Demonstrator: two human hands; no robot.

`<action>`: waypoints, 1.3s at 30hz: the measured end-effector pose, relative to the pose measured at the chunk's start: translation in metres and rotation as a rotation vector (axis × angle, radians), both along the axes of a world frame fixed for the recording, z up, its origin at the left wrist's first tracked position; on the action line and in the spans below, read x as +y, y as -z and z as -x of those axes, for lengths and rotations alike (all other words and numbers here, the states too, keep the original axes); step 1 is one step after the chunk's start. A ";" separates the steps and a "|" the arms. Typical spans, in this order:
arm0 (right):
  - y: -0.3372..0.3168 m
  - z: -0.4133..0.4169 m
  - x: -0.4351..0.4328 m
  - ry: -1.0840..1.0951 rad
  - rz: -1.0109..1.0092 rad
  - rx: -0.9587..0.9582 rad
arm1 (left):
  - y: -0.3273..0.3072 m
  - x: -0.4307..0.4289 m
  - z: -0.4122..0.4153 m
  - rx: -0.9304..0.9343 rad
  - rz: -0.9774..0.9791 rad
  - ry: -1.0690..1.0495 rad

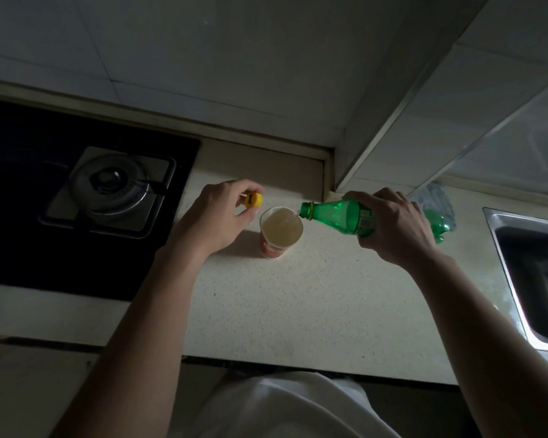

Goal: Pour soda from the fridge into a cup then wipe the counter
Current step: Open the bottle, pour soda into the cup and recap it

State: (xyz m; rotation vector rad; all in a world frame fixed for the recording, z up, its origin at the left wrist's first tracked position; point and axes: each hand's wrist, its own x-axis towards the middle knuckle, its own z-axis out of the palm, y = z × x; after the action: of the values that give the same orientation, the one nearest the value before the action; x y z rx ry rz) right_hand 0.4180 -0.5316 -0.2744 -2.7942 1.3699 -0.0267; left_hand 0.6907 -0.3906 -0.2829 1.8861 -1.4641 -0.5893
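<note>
So the person is mid-pour, and it all comes down to how the green plastic soda bottle (339,216) lines up with the red-and-white paper cup (271,249). The bottle lies almost flat, its long axis running right to left, base out towards the sink and mouth right over the cup's right-hand rim, with a thin stream of soda going in. The right hand (396,226) grips it around the label, fingers curled over the top, so the cup sits to the left of that hand and slightly nearer the person. The left hand (219,216) hangs just beside the cup's far-left side, not touching it as far as the view shows, pinching the small yellow bottle cap (253,199) between thumb and fingertips. The cup stands upright on the speckled cream counter (314,295) between the two hands and looks pretty full, so tipping the bottle back upright is probably next. The room is dim: a black glass gas hob (13,200) off to the left, a steel sink (532,263) at the right, a pale tiled wall (234,74) behind. A light blue cloth (437,197) lies behind the bottle near the sink, closer to the right hand, handy for the wipe.
</note>
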 end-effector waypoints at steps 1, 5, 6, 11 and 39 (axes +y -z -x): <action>0.000 0.000 0.000 0.000 0.000 -0.002 | 0.000 0.000 0.000 0.000 0.000 0.001; 0.001 0.001 -0.001 0.006 0.001 0.007 | 0.000 0.000 0.000 -0.004 -0.002 0.002; 0.001 0.001 -0.001 0.005 0.001 0.005 | 0.000 0.000 0.001 -0.004 0.000 -0.003; 0.001 0.000 -0.001 0.004 0.006 0.008 | 0.001 -0.001 0.000 -0.010 -0.003 -0.010; 0.003 -0.002 0.000 -0.004 0.008 0.007 | 0.003 -0.001 -0.004 -0.037 0.002 -0.005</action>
State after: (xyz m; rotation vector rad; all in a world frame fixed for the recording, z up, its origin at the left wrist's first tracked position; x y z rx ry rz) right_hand 0.4204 -0.5320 -0.2779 -2.8066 1.3689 -0.0225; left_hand 0.6947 -0.3914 -0.2859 1.9080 -1.4827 -0.5525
